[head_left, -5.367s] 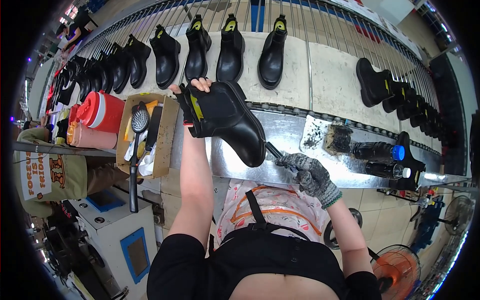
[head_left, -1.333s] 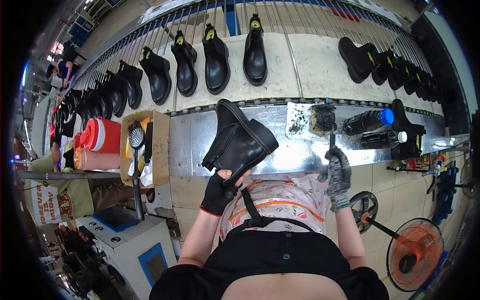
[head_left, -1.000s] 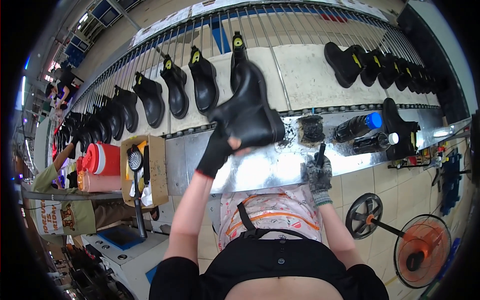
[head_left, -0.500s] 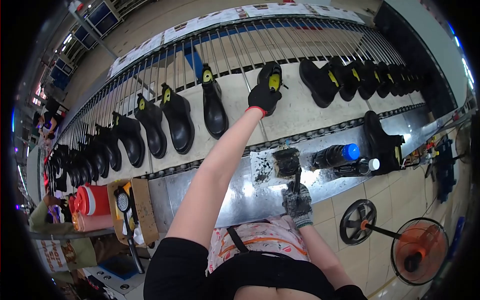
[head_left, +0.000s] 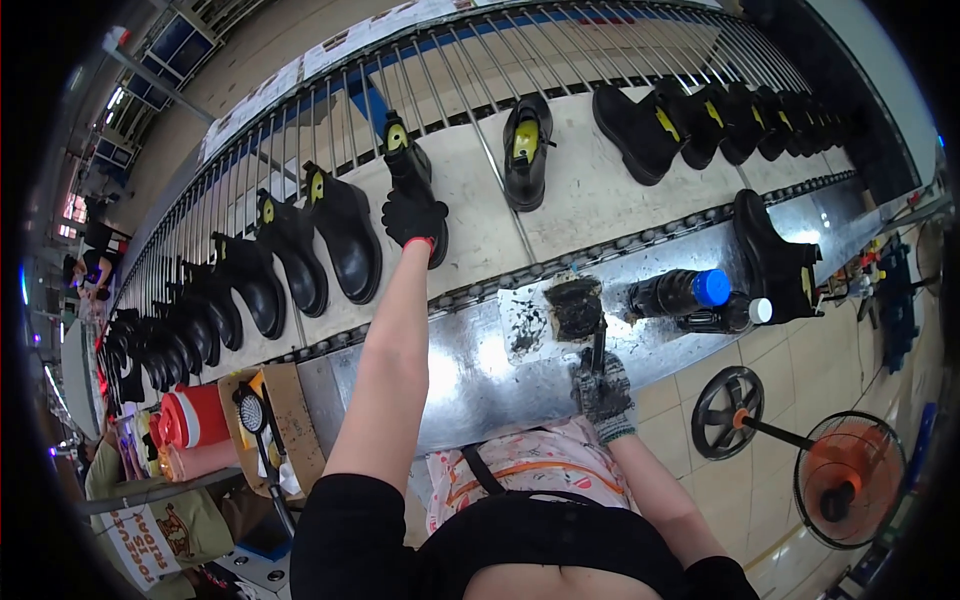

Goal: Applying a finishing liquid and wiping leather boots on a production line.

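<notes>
My left hand [head_left: 415, 220], in a black glove with a red cuff, is closed over the front of a black ankle boot [head_left: 408, 165] on the conveyor. Just right of it a black shoe with a yellow insole [head_left: 527, 150] stands free. My right hand [head_left: 605, 395], in a stained grey knit glove, grips the dark handle of a slim tool [head_left: 598, 345], perhaps a brush. Its far end meets a black-smeared pad [head_left: 574, 308] on a white stained sheet [head_left: 522, 325]. The tool's tip cannot be made out against the pad.
Rows of black boots [head_left: 345, 240] line the conveyor [head_left: 470, 215] on both sides. On the metal ledge stand a blue-capped bottle [head_left: 680, 292], a white-capped bottle [head_left: 735, 313] and another boot [head_left: 770, 255]. A cardboard box [head_left: 295, 410] with brushes and a red jug [head_left: 195, 415] are at left.
My left hand has let go of the shoe with the yellow insole and moved left onto the neighbouring boot. My right hand keeps hold of the tool near the pad.
</notes>
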The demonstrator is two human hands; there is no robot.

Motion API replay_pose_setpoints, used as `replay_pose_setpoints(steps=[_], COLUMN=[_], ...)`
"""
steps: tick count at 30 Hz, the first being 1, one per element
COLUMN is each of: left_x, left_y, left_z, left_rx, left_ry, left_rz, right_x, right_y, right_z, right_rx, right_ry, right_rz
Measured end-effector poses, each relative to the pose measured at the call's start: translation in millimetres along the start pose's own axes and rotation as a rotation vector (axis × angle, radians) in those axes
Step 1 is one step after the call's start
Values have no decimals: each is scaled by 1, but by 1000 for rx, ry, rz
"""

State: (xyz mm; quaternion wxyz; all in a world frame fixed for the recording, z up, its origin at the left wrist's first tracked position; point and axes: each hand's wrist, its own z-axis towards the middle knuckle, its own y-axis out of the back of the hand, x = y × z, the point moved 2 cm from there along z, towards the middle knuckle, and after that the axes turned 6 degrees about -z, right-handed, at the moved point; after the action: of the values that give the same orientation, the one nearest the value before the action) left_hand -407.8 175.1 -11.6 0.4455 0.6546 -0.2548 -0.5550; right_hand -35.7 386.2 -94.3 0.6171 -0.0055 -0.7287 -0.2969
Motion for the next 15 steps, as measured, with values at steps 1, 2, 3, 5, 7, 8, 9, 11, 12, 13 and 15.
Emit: replay_pose_setpoints(steps=[1,2,3,5,7,8,9,11,12,13,15], left_x=[1,14,23,46,62,84,92,87,100,107,115], left_y=[6,13,23,41,62,66,74,107,112,116,126], left_z=[-2,0,-1,-14,-62,-81,-108,-168,-195,-216,-252], left_rx=[26,-3,-14,149,97,59,99,185,90,16,41], left_ry=[-9,-70,-68,-254,-333,-486,-391,-167,-169,-288,-201], left_rz=[50,113,111,-150,-276,-364,-323,-226,-147,-169,-157], right_x=[-4,16,18,21,28,22,13,17,19,21,17], right_y=[-1,0,0,0,3,1,-1,5,5,4,5], right_z=[0,1,2,3,4,4,4,8,11,10,2], right_rx=[0,47,51,20,81,48,-2,61,175,289,332], right_ry=[-20,-98,-88,-81,-415,-251,-93,-178,-364,-560,-365], right_rz=[31,57,60,96,687,502,315,378,833,1282,943])
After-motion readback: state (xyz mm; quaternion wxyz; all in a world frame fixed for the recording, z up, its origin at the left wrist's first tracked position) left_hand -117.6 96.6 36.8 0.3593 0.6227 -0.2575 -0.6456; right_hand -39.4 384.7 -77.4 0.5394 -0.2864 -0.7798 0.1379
